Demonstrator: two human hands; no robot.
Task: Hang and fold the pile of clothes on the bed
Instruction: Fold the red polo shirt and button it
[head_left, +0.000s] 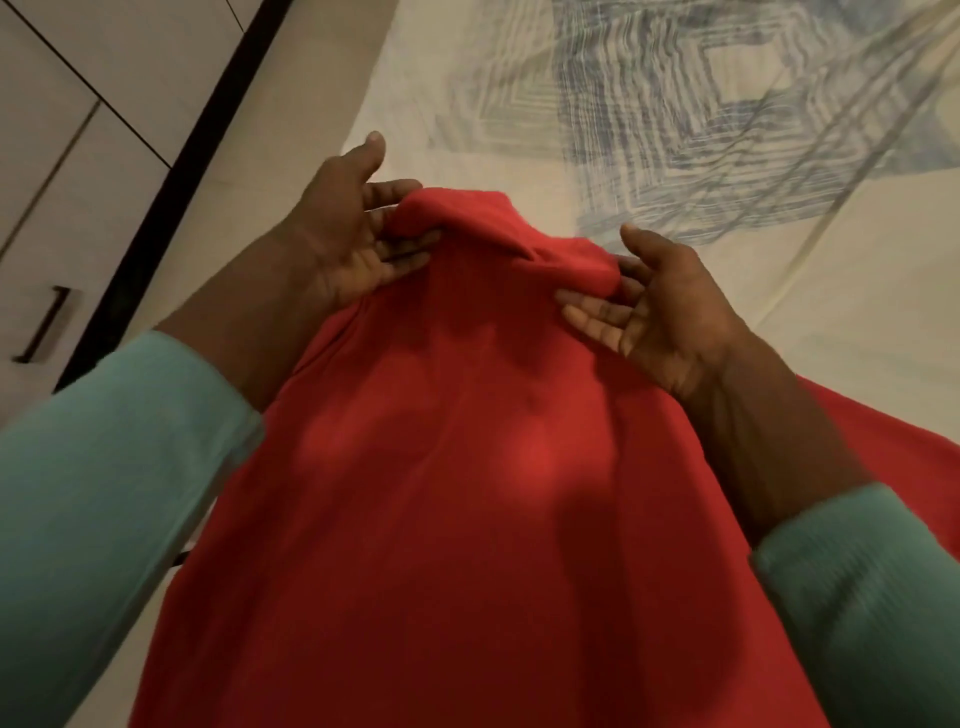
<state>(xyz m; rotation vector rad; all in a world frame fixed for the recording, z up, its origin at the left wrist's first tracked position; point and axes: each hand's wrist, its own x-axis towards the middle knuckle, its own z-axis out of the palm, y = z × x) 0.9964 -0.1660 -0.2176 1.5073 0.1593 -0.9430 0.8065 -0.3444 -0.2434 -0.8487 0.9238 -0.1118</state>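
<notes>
A: Red garment (467, 493) first: where is it?
B: Spread over the bed (675, 130), running away from the camera to a rolled collar (498, 228) at its far end.
A: And the teal sleeves (104, 509)?
B: One on each side of it.
A: Left grip (348, 239)?
B: Released, fingers straight against the collar's left end.
A: Right grip (660, 312)?
B: Released too, palm up, fingertips touching the collar's right end.

Garment (467, 493) on bed (779, 364)
</notes>
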